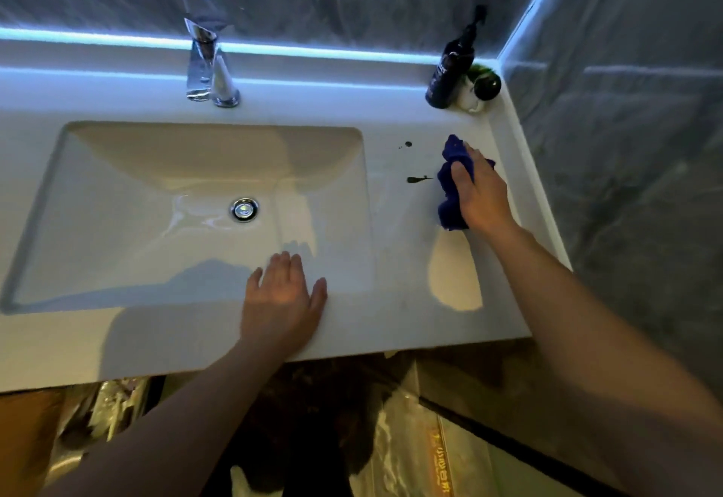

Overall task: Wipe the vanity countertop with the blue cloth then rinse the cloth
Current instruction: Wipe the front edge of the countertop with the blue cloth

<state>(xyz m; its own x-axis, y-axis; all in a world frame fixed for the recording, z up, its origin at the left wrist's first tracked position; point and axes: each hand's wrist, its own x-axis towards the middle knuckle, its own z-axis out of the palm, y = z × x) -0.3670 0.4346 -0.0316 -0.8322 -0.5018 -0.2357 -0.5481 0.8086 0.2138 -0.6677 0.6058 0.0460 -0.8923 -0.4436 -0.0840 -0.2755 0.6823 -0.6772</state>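
The white vanity countertop [407,262] runs around a rectangular sink basin [117,203]. My right hand [483,193] presses a crumpled blue cloth [450,179] flat on the counter to the right of the basin, near the right wall. Just left of the cloth lie dark smears [418,179] and a small dark spot [408,143]. My left hand [283,297] rests palm down, fingers spread, on the counter's front rim at the basin's near right corner.
A chrome faucet [213,66] stands behind the basin, with a drain [244,209] at its middle. A dark pump bottle [450,66] and a round dark object [487,83] sit in the back right corner. Grey walls close the back and right.
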